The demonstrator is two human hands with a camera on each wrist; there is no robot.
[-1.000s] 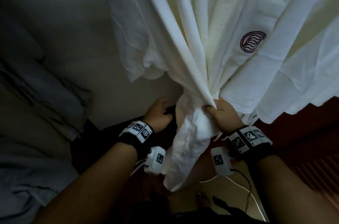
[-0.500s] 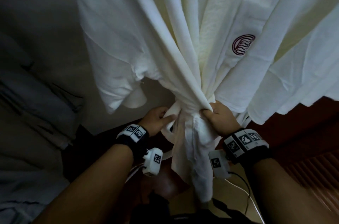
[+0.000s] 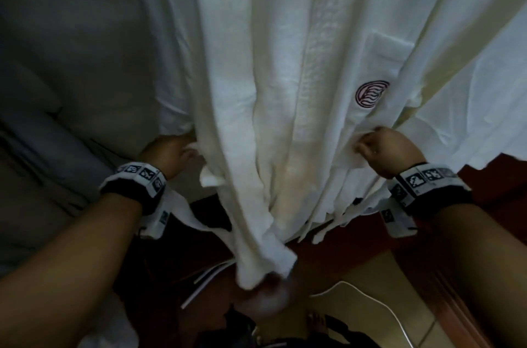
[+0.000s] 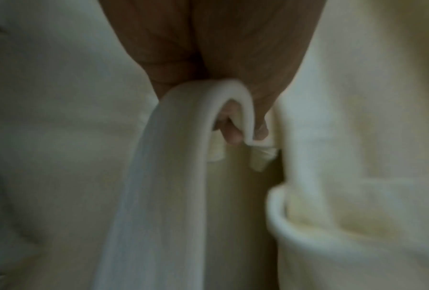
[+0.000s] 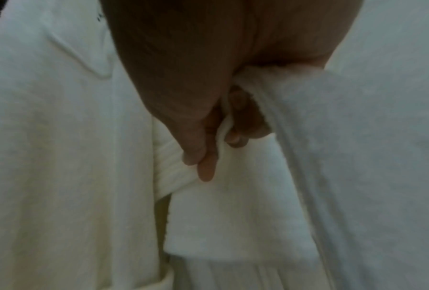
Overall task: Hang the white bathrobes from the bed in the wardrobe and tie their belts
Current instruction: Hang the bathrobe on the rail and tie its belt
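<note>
A white bathrobe (image 3: pixel 285 77) with a dark red crest (image 3: pixel 372 92) hangs in front of me and fills the head view. At the robe's left edge my left hand (image 3: pixel 188 151) holds a loop of its white belt (image 3: pixel 211 178). In the left wrist view the flat belt (image 4: pixel 183 137) bends over my curled fingers (image 4: pixel 234 135). My right hand (image 3: pixel 363 145) grips white cloth at the robe's right side, below the crest. Seen from the right wrist, thumb and fingers (image 5: pixel 205 157) pinch a flat band (image 5: pixel 233 206) with a square end, seemingly the belt's other end.
Pale bedding (image 3: pixel 57 148) lies at the left. Dark red-brown wood (image 3: pixel 499 191) shows at the right behind the robe's hem. Below, a white cable (image 3: pixel 370 299) runs over the light floor beside my bare foot (image 3: pixel 316 325).
Both hands left the bunched middle of the robe and moved apart to its two sides. The robe front now hangs straighter, and the view is closer.
</note>
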